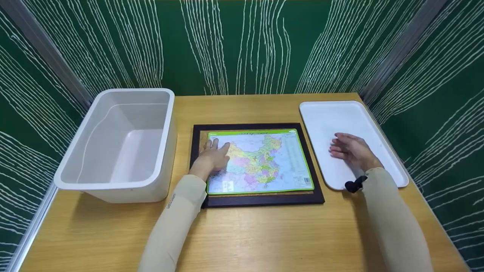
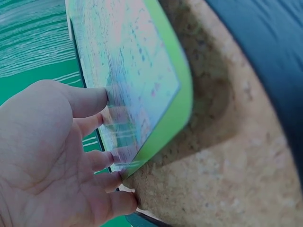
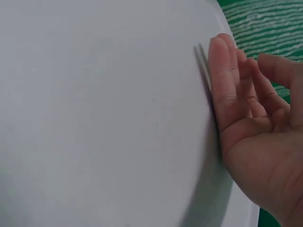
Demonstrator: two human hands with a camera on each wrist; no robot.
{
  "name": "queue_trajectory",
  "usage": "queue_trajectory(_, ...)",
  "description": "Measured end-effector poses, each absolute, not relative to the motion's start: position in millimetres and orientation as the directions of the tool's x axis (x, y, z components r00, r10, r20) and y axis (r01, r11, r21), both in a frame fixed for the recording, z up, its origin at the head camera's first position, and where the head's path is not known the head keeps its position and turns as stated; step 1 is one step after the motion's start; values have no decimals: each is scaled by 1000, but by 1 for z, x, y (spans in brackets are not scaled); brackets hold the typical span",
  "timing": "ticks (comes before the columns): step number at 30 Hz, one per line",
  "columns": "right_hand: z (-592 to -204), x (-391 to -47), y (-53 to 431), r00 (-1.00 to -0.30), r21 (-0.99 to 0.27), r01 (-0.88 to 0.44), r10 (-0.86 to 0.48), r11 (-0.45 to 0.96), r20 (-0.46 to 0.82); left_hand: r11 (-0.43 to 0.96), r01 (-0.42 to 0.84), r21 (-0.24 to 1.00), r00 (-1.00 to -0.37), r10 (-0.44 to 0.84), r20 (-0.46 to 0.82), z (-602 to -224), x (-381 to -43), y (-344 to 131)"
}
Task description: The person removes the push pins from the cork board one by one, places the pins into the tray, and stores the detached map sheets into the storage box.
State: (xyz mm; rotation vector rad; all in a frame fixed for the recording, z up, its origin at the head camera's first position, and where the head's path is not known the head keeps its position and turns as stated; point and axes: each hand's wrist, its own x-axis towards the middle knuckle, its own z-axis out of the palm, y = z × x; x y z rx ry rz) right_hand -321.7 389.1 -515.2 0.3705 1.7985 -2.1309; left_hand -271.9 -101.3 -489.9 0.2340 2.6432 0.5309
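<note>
A map sheet [image 1: 261,162] with a bright green border lies over a dark-framed cork board [image 1: 264,201] in the middle of the table. My left hand [image 1: 213,156] rests on the map's left side with its fingers spread, and the fingertips touch the sheet. In the left wrist view, a rounded green map corner [image 2: 175,113] casts a shadow on the cork [image 2: 227,175] beside it. Over the white tray [image 1: 325,132] at the right is my right hand [image 1: 353,151], its fingers loosely bent and nothing visible in them. Thin dark lines run along the tray beside that hand's edge.
A deep white plastic bin [image 1: 168,151] stands on the left of the wooden table [image 1: 272,238]. Green walls [image 1: 257,45] with white streaks enclose the table at the back and both sides. A small black object [image 1: 355,184] sits at the right wrist.
</note>
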Motion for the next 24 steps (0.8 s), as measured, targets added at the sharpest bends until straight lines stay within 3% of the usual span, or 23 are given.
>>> queue_trajectory(5,-495,-319,369,-897,-904,426,-147,-40,-416,919,79,386,-899,233,-371,-489,-272,-103)
queue_trajectory(13,-476,-299,336,-873,-924,347,-304,159,-381,937,152,314,-909,257,-328,-495,-271,-102)
queue_trajectory(24,-468,-263,310,-807,-916,333,-434,226,-400,901,291,321,-943,327,-64,-498,-251,-121)
